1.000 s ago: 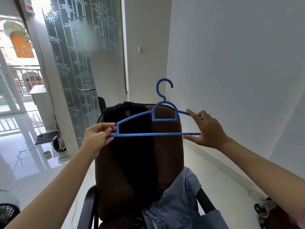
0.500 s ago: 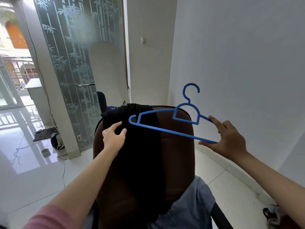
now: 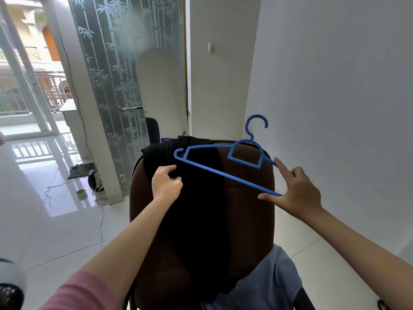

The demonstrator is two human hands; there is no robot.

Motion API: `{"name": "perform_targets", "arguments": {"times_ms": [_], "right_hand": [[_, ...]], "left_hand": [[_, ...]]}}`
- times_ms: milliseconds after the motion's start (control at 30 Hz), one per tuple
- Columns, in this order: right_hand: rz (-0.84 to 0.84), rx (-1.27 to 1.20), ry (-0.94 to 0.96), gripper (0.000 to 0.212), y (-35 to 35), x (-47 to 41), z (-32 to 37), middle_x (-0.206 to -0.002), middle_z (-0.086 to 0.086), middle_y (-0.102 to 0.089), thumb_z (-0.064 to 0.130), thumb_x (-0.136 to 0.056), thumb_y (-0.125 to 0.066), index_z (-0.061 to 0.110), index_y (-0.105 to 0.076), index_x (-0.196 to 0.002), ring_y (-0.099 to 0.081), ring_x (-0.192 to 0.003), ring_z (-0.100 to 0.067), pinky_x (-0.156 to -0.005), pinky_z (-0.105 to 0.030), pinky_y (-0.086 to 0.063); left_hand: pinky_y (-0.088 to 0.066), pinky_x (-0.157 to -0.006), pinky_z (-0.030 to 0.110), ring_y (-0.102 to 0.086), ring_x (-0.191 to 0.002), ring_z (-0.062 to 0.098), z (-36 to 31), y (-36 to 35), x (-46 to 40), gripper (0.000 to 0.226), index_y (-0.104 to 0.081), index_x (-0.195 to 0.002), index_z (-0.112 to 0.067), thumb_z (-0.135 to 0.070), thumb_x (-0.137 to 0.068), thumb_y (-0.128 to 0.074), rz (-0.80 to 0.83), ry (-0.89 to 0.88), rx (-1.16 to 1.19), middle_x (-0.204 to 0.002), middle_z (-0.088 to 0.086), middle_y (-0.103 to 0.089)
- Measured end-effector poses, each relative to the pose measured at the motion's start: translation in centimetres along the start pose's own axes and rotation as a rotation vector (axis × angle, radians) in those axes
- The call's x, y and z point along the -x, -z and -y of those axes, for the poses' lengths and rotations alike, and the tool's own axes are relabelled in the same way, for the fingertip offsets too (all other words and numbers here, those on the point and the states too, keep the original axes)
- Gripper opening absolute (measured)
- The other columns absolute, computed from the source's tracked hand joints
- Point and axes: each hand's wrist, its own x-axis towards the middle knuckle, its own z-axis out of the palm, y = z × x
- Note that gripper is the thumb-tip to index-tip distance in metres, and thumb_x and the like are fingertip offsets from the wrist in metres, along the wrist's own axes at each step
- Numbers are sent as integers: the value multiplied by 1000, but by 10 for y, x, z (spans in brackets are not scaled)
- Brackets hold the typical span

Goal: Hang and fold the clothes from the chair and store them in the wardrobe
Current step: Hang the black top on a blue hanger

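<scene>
In the head view, the only one I have, I am looking down over the back of the brown chair (image 3: 245, 209) that fills the centre and lower middle of the frame. A black garment (image 3: 201, 209) is draped over the top of the backrest and hangs down its front. A second piece, a grey-blue shirt (image 3: 268, 280), lies on the seat at the lower right. No wardrobe is in view.

My left hand (image 3: 166, 184), just left of centre, has its fingers curled into the black cloth near the top edge of the backrest, pinching a fold. I judge that grip is there to lift the garment clear of the chair.

My right hand (image 3: 295, 189), right of centre, carries the blue hanger (image 3: 225, 173). The thumb is under the end of the bottom bar and the forefinger lies along the sloping shoulder above it, so that one end is pinched. The hanger hangs tilted in the air over the backrest, hook up, free end toward the garment. Held so, I take it, that end can be slid into the neck once the cloth is raised.

At the upper left stands a frosted glass door (image 3: 125, 86) with a bamboo pattern.
</scene>
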Motion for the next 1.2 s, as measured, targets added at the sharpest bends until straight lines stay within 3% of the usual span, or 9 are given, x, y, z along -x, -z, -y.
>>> {"name": "perform_targets", "arguments": {"times_ms": [100,267,400,667,867,1033,1100,1200], "right_hand": [[24,12,31,112,-5,-4,2,-85,-4,-38,90,-61,-44,24,-27,-150,-40,-59,-13,-44,-15,-27],[111,-7,74,105,-9,-3,3,-91,-5,-37,70,-68,-62,29,-12,-151,-34,-58,-5,-49,-15,-32],[110,10,76,104,-9,1,4,-91,-6,-36,61,-71,-71,27,-15,-151,-30,-57,-4,-47,-14,-28],[71,-5,-5,105,-13,11,4,-86,-7,-38,59,-68,-74,26,-20,-152,-36,-55,-10,-44,-15,-26],[38,-14,-30,106,-15,12,-6,-84,-8,-38,58,-67,-76,25,-22,-152,-40,-54,-13,-44,-20,-40],[25,-14,-39,103,-13,17,-14,-83,-8,-38,58,-65,-76,20,-30,-150,-40,-53,-14,-43,-16,-35],[16,-18,-39,103,-13,18,-16,-83,-7,-38,60,-65,-73,20,-31,-150,-39,-52,-13,-43,-13,-32],[3,-24,-33,102,-14,20,-17,-82,-6,-38,66,-64,-64,20,-31,-149,-38,-52,-11,-43,-10,-28]], "left_hand": [[-40,-69,11,-60,-74,6,1,2,10,43,-56,-125,-10,-3,-83,-65,25,-26,-17,-116,3,-60],[-42,-74,16,-61,-76,11,6,9,36,43,-57,-125,-9,-2,-83,-64,84,-25,-80,-117,1,-56],[-45,-68,15,-62,-73,11,20,9,59,42,-57,-124,-10,-2,-83,-65,148,27,-61,-114,1,-57],[-48,-52,11,-61,-67,14,26,14,66,38,-58,-119,-12,-2,-84,-66,237,41,-85,-103,3,-60],[-47,-79,24,-61,-87,18,23,20,38,29,-62,-108,-12,-17,-81,-71,127,-35,-256,-110,4,-57],[-41,-95,30,-47,-116,25,-2,18,0,47,-51,-130,-20,-22,-86,-66,-55,-122,-282,-130,6,-42],[-41,-98,34,-45,-122,27,-7,15,-15,52,-47,-135,-23,-20,-86,-65,-71,-86,-292,-137,6,-40],[-36,-92,24,-49,-115,25,-12,8,-27,53,-49,-135,-17,-7,-86,-64,-93,-78,-276,-130,7,-44]]}}
